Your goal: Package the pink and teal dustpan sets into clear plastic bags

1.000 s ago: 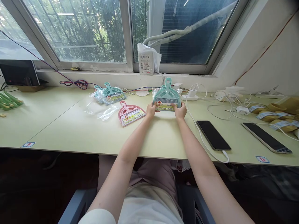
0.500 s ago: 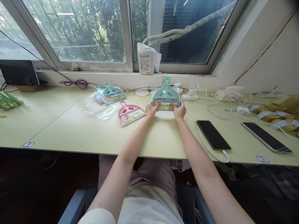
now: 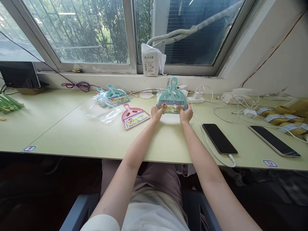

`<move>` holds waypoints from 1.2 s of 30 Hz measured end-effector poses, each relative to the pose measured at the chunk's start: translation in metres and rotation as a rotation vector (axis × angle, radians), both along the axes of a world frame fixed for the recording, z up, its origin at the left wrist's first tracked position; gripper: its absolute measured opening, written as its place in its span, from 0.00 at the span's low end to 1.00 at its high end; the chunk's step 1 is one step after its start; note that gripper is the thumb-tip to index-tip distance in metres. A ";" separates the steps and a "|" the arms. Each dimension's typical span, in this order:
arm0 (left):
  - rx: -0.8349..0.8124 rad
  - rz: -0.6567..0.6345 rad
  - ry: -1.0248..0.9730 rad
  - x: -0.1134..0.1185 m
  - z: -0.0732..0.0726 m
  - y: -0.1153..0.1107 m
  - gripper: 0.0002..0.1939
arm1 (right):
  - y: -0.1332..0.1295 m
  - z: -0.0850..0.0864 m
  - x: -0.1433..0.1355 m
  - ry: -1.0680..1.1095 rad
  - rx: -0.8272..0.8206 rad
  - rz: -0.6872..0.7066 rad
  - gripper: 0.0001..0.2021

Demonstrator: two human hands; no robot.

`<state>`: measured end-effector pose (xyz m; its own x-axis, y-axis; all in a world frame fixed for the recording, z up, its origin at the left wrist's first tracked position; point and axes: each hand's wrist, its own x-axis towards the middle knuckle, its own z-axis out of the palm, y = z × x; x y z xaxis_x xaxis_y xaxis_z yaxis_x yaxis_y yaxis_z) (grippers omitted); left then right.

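A teal dustpan and brush set (image 3: 172, 95), with clear plastic around it, is held up by its lower corners, handle upward. My left hand (image 3: 157, 113) grips its left corner, thumb in front. My right hand (image 3: 186, 113) grips the right corner in the same way. To the left, a pink dustpan and brush set (image 3: 135, 117) lies on the table near my left hand. Farther left are more teal sets (image 3: 115, 95), partly under clear plastic wrapping (image 3: 109, 115).
On the right lie a black phone (image 3: 219, 138) with a white cable, a second phone (image 3: 274, 141) and brown packets (image 3: 288, 118). White chargers and cords run along the back. A tablet (image 3: 19, 74) and green stalks (image 3: 11, 103) are at far left.
The held teal set has risen slightly and shifted a little to the right, with both hands moving along with it. The other items have stayed in place.
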<state>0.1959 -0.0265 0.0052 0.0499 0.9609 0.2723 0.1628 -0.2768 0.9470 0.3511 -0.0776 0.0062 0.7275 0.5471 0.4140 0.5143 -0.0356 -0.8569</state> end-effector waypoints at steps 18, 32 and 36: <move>-0.005 -0.065 -0.230 -0.001 -0.001 0.010 0.13 | -0.003 0.001 0.006 -0.161 0.000 0.036 0.15; -0.090 -0.221 -0.274 -0.008 -0.002 0.015 0.15 | -0.002 0.002 0.006 -0.058 0.022 0.024 0.15; -0.102 -0.220 -0.294 -0.006 -0.001 0.011 0.15 | -0.003 0.002 0.006 -0.043 0.032 0.022 0.16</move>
